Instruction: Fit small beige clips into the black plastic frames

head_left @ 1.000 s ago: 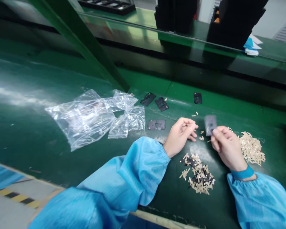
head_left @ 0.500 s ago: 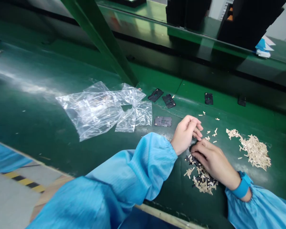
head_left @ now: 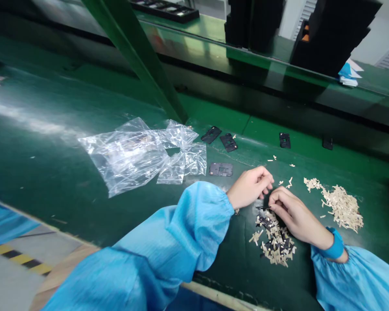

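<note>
My left hand (head_left: 251, 185) is closed, its fingers curled in over the bench. What they hold, if anything, is hidden. Facing it from the right, my right hand (head_left: 294, 216) pinches thumb and forefinger together, with a small black part (head_left: 265, 207) at the fingertips. The two hands are close but a narrow gap shows between them. Under and in front of the right hand lies a mixed pile of small black and beige strips (head_left: 277, 246). A larger heap of beige strips (head_left: 343, 207) lies to the right of that hand.
Clear plastic bags (head_left: 129, 155) lie left on the green bench (head_left: 61, 172). Flat black plastic parts lie about: one (head_left: 221, 169) near my left hand, others (head_left: 228, 142) (head_left: 285, 140) farther back. A green post (head_left: 139, 60) slants up behind. Black stacks (head_left: 337, 39) stand on the far ledge.
My hands have drawn slightly apart, the left shifting a little left and the right fingers moving right. More of the mixed pile now shows. The camera view has shifted slightly.
</note>
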Demonstrator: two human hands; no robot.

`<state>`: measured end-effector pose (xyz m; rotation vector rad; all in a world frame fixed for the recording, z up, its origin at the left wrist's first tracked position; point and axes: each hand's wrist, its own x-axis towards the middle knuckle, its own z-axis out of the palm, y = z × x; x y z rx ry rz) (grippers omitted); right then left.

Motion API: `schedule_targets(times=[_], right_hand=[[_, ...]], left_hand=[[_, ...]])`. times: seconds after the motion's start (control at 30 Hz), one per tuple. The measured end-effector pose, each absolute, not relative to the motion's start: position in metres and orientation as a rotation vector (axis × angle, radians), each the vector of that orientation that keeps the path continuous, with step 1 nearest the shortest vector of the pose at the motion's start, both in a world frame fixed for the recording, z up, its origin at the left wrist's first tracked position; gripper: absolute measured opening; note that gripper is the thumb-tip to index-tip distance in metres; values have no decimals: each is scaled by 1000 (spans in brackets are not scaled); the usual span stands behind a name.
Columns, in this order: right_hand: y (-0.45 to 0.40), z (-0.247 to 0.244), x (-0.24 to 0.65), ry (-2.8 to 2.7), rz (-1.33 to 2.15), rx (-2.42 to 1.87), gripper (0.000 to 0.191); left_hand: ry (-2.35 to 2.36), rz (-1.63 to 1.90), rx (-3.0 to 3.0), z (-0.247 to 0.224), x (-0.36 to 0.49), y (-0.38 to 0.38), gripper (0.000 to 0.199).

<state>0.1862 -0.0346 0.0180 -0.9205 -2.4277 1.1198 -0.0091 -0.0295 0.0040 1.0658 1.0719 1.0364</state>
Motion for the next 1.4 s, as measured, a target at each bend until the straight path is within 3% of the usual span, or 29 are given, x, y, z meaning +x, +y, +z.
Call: schedule_targets(times=[0.17,0.43,0.53,0.63,0.77,1.07,1.4], right_hand=[[-27,10,195,-2297,1150,-1008,14],[-27,6,195,-2037,1328,-1124,20],[-24,4,196,-1775,1484,-1154,26],[-23,6,194,-1609,1564,-1164,30],[-24,8,190,-1523,1584,-1185,34],[-38,8,175,-1442,1486,-1282,35],[-43,7,176,-1581,1432,-1273,23]], left_hand=[[1005,674,1231,9,-25,-29,17],[1003,725,1150,5,-25,-27,15],[1012,605,1303,10,-27,-29,10],[1041,460,1459,13,-25,-33,19],[1174,647,1380,10,-18,-35,13],[1224,802,1314,3,-7,-39,20],[1198,830,1290,3,-7,-40,15]])
